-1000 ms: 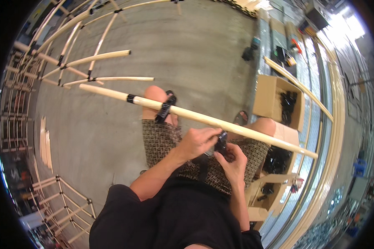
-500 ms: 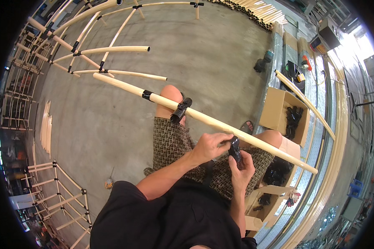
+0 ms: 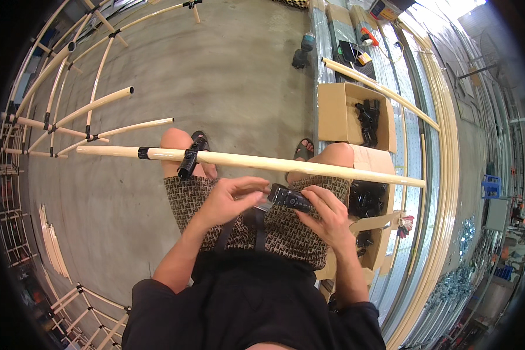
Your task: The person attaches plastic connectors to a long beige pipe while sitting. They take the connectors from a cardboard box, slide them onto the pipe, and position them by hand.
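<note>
A cream-coloured pipe (image 3: 251,161) lies across my knees. Toward its left part it carries a black band (image 3: 143,153) and a black pipe joint (image 3: 189,161) set crosswise. Just on my side of the pipe, above my lap, my right hand (image 3: 328,217) grips another black pipe joint (image 3: 291,198) by its right end, thumb below and fingers above. My left hand (image 3: 234,201) is at that joint's left end, its fingers stretched out and slightly blurred. Whether its fingertips touch the joint I cannot tell.
On my right stand cardboard boxes (image 3: 332,111) with black pipe joints in them. Long cream pipes (image 3: 440,192) lie beyond. At the left rise frames of jointed pipes (image 3: 55,125). Several loose pipes (image 3: 53,248) lie on the floor (image 3: 122,221). Gloves (image 3: 405,226) rest near the boxes.
My view has turned to the right. The joint in my right hand has gone from upright to nearly level, and my left fingers have opened away from it.
</note>
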`<state>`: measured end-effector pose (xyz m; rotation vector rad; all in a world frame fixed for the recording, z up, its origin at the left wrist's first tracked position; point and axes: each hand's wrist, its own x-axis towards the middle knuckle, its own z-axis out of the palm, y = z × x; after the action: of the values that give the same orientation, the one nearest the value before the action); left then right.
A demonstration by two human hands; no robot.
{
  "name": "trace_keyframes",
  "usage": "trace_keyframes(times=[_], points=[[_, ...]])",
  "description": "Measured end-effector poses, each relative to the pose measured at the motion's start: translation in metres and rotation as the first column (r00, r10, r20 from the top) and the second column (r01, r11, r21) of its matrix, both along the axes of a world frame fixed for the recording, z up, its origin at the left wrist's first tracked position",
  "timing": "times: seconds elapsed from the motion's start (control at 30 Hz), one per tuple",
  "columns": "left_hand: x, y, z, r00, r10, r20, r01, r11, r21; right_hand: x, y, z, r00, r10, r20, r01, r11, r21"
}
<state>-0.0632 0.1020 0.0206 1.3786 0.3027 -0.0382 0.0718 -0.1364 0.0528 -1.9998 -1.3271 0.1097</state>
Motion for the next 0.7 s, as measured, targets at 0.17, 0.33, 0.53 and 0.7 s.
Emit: trace_keyframes(times=[0.17, 0.33, 0.53, 0.7], points=[[0.001, 0.012, 0.003, 0.903, -0.294, -0.313, 0.179, 0.920, -0.349, 0.012, -0.006, 0.030, 0.936, 0.308, 0.170, -0.282, 0.946, -0.157], [0.020, 0.008, 0.020, 0.796, -0.497, -0.347, 0.378, 0.854, -0.357, 0.023, -0.001, 0.039, 0.804, 0.509, 0.308, -0.438, 0.857, -0.272], [0.038, -0.003, 0.017, 0.658, -0.565, -0.498, 0.560, 0.809, -0.177, 0.022, 0.005, 0.030, 0.704, 0.603, 0.375, -0.498, 0.796, -0.344], [0.041, -0.012, -0.004, 0.661, -0.554, -0.507, 0.547, 0.818, -0.180, 0.020, 0.006, 0.018, 0.709, 0.597, 0.375, -0.479, 0.798, -0.366]])
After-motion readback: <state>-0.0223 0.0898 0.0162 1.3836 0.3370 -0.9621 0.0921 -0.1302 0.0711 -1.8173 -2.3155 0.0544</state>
